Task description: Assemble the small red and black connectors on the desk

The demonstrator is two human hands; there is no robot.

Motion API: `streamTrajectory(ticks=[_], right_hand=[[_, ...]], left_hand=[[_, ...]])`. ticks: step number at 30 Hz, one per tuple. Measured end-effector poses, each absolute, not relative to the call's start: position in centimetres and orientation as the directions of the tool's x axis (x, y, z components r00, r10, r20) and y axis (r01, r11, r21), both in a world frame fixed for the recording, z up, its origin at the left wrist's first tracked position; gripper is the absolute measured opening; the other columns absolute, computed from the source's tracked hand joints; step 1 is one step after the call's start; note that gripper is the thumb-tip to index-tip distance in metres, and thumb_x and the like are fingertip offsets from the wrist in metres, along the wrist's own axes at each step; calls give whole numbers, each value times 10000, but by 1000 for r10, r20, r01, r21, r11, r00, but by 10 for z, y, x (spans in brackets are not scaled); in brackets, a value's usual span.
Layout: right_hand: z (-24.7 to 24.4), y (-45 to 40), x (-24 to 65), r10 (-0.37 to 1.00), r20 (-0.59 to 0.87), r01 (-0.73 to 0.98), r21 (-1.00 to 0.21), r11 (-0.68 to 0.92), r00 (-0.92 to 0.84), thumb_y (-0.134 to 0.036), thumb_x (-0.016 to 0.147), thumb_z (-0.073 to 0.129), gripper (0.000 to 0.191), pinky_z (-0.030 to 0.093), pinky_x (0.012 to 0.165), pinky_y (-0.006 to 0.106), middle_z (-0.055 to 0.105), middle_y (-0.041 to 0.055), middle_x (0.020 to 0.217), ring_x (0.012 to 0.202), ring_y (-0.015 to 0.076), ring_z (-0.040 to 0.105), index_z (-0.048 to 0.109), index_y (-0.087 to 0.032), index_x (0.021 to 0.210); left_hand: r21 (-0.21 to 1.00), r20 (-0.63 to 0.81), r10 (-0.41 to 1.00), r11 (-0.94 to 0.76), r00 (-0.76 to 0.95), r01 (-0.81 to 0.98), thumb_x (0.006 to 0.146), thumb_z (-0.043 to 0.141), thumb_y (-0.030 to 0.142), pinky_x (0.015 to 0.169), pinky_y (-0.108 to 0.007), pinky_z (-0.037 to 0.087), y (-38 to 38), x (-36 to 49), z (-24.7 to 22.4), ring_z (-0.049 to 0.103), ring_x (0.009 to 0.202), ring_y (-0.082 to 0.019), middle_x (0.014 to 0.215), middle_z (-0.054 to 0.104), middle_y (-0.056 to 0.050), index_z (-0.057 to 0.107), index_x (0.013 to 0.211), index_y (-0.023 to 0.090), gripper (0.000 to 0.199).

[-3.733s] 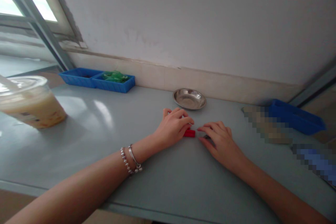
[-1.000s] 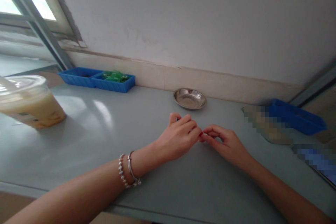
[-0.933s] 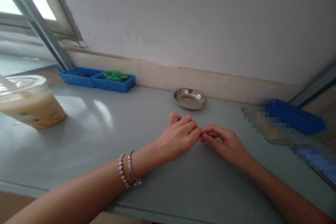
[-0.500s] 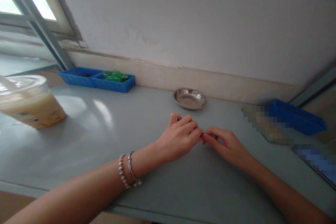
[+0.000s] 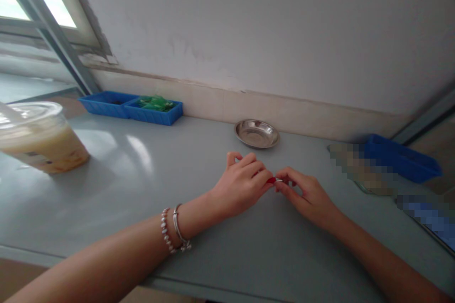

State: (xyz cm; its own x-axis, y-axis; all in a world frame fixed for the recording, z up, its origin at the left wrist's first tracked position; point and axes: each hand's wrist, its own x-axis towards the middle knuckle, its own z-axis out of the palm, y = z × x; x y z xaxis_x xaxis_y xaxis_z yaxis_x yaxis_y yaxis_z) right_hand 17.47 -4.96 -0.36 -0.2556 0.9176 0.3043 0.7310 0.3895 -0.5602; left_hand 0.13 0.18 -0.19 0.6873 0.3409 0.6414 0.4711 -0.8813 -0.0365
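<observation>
My left hand, with bracelets on its wrist, is closed with its fingers curled round something mostly hidden. A small red piece shows at its fingertips. From it a thin silvery part runs into the fingertips of my right hand, which is closed in a pinch. The kind of thing cannot be made out. Both hands are close together above the grey table, just in front of a shallow round metal dish.
On the left stands a lidded plastic drink cup. Two joined blue bins, one with green pieces, sit by the wall. To the right are another blue bin, a blurred flat item and a blurred phone-like item.
My left hand has shifted slightly left, a little apart from the right. More of the red piece and the silvery part now shows between them.
</observation>
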Motion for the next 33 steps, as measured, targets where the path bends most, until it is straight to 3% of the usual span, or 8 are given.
streamTrajectory(ticks=[5, 10, 13, 17, 24, 33], right_hand=[[-5, -47, 178, 910, 297, 765, -500, 405, -288, -359, 886, 300, 353, 386, 619, 285, 562, 31, 655, 655, 158, 507, 532, -186, 684], [-5, -49, 177, 921, 324, 727, -576, 373, -216, -373, 848, 406, 213, 399, 657, 274, 576, 27, 762, 713, 151, 525, 513, -189, 851], [-5, -49, 176, 911, 357, 728, -566, 386, -206, -344, 841, 428, 172, 396, 643, 263, 547, 14, 722, 683, 141, 512, 496, -188, 819], [-5, -48, 177, 904, 358, 758, -515, 401, -235, -338, 873, 346, 272, 387, 622, 271, 536, 14, 665, 656, 146, 503, 505, -190, 710], [-6, -48, 177, 900, 373, 749, -524, 406, -227, -320, 841, 428, 141, 410, 648, 273, 556, 17, 722, 691, 151, 518, 499, -201, 816], [-9, -46, 179, 879, 363, 773, -444, 454, -307, -285, 842, 431, 165, 404, 678, 295, 593, 38, 759, 748, 170, 526, 562, -186, 821]], left_hand=[[-35, 638, 330, -890, 696, 454, 844, 492, 290, 676, -331, 219, 1, 1, -2, 465, 715, -130, 706, 595, 17, 570, 733, 182, 173], [-32, 642, 342, -882, 686, 470, 847, 489, 298, 670, -330, 213, 1, 2, -1, 460, 716, -130, 717, 603, 11, 574, 746, 181, 177], [-30, 644, 345, -881, 683, 473, 844, 494, 295, 671, -331, 211, 1, 2, -1, 460, 719, -131, 717, 604, 10, 577, 749, 183, 169], [-38, 646, 335, -883, 685, 468, 842, 497, 295, 670, -332, 213, 1, 2, -2, 461, 708, -127, 704, 599, 15, 576, 733, 179, 177], [-36, 632, 354, -875, 689, 483, 848, 487, 295, 671, -334, 218, 1, 1, -1, 468, 715, -131, 717, 594, 13, 576, 749, 181, 175], [-58, 521, 353, -894, 777, 445, 849, 458, 315, 692, -332, 232, 3, 1, 0, 464, 735, -148, 711, 573, -15, 572, 742, 164, 218]])
